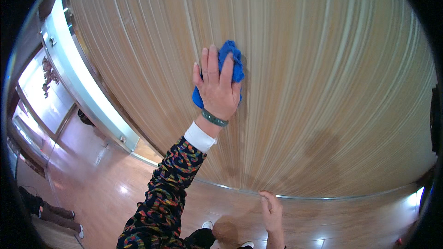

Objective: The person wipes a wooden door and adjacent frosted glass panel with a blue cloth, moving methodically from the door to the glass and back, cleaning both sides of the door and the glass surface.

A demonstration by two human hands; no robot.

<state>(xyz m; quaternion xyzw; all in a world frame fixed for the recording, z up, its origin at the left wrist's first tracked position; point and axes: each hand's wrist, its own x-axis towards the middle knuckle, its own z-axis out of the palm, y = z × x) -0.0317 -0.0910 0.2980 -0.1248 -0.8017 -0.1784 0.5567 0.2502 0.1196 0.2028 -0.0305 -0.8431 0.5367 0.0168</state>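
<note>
My left hand presses a crumpled blue cloth against a wall panel with pale wood-grain stripes. Its fingers are spread over the cloth, and blue fabric shows above the fingers and beside the wrist. A dark green band circles that wrist, above a white cuff and a colourfully patterned black sleeve. Lower down, my right hand is raised near the panel's bottom edge with its fingers loosely bent. Nothing shows in it, though part of its palm side is hidden.
Along the panel's foot runs a thin metal strip, above a glossy wood-look floor. To the left stands a glass door with metal fittings. A person's legs appear at the lower left. My white shoes are below.
</note>
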